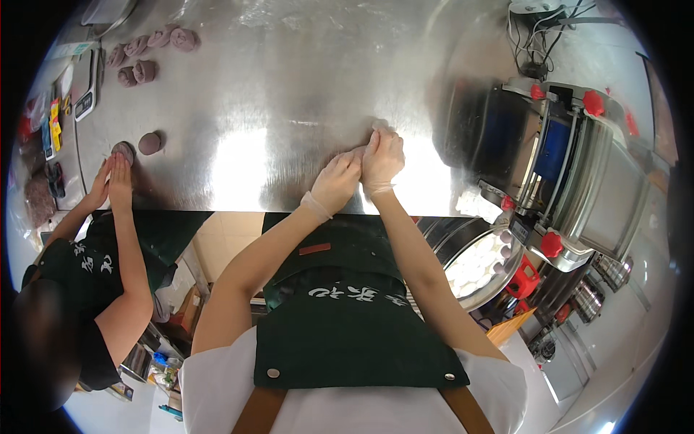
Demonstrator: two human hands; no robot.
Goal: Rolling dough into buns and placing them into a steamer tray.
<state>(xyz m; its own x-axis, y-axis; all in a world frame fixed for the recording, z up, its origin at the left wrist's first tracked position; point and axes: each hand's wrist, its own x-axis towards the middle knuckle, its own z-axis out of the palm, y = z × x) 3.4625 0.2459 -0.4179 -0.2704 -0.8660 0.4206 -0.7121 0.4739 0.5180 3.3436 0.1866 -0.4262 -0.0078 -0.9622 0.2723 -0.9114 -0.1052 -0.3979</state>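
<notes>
My left hand point(334, 181), in a thin clear glove, rests on the steel worktable point(289, 58) near its front edge, fingers curled over something mostly hidden, perhaps dough. Just right of it, my right hand point(382, 159), gloved the same way, is closed, with its fingertips on the tabletop beside the left fingers; what it holds is hidden. At the left, a co-worker's two hands point(118, 177) press on a purple-grey dough disc point(123, 150), beside a smaller dough round point(149, 143).
Several shaped purple dough pieces point(183, 40) sit back left near a scale point(87, 87). A rolling machine point(589, 173) with red knobs stands right, under cords point(531, 40). A round steamer point(477, 267) with white pieces is below the table's right edge. A co-worker point(123, 282) stands left.
</notes>
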